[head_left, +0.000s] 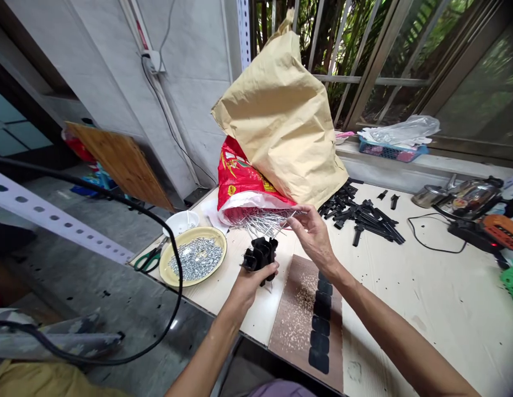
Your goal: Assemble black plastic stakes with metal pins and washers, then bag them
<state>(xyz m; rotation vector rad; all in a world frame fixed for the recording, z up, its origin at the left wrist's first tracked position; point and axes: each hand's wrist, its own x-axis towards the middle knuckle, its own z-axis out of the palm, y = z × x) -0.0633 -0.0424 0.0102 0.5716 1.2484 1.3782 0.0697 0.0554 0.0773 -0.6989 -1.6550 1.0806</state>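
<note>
My left hand is closed around several black plastic clip-like parts, held together above the table. My right hand pinches at a thin metal pin, between the black parts and the mouth of a red bag. From that bag's white-lined opening spills a heap of long silver pins. To the left of my left hand, a yellow oval dish holds many small shiny metal pieces.
A tan paper sack leans over the red bag. Black plastic parts lie piled at right. A brown board bears dark squares and pale bits. Scissors, a white bowl, a kettle and a looping black cable surround.
</note>
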